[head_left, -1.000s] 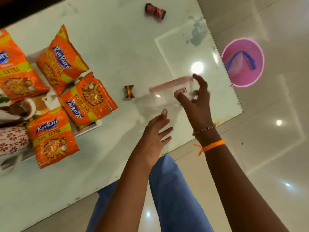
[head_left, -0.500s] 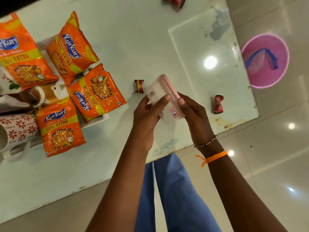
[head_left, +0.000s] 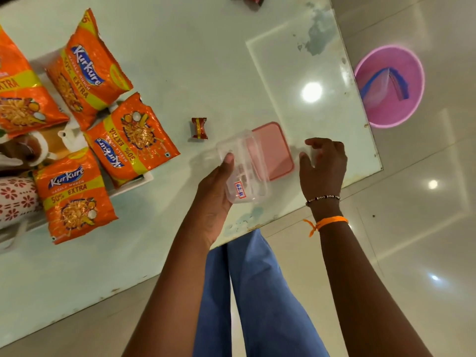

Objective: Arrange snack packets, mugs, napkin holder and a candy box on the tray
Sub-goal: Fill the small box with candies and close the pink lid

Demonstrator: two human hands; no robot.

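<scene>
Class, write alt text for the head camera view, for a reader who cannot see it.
A person's left hand holds a clear plastic box above a glass table, its pink lid lying just beyond, by the open right hand. A wrapped candy lies nearby; orange snack packets lie on a white tray at left.

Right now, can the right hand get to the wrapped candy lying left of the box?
Probably not directly. The right hand is empty, but the clear box held by the left hand sits between it and the candy; the left side is nearer.
</scene>
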